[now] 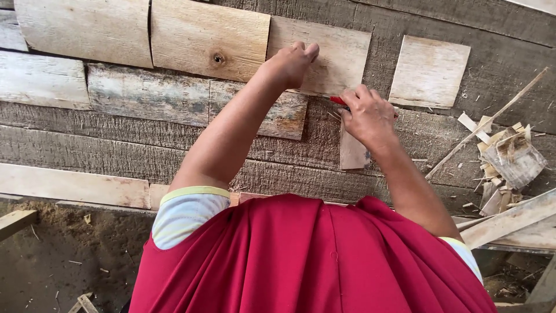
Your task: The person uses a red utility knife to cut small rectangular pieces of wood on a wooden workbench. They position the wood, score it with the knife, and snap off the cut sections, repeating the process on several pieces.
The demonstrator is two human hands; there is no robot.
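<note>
My left hand (291,62) presses down on a pale wooden shingle (341,49) laid on the grey plank surface (174,145). My right hand (366,116) is closed around a red-handled tool (337,101), whose tip lies at the lower edge of that shingle. A narrow wood offcut (352,153) sits just under my right hand. More shingles lie in rows to the left, among them one with a knot (209,37) and a weathered grey one (147,94).
A separate square shingle (428,71) lies to the right. A heap of wood scraps and shavings (505,159) and a thin stick (486,122) are at the far right. Loose boards (509,223) sit lower right. Dirt floor (63,261) shows lower left.
</note>
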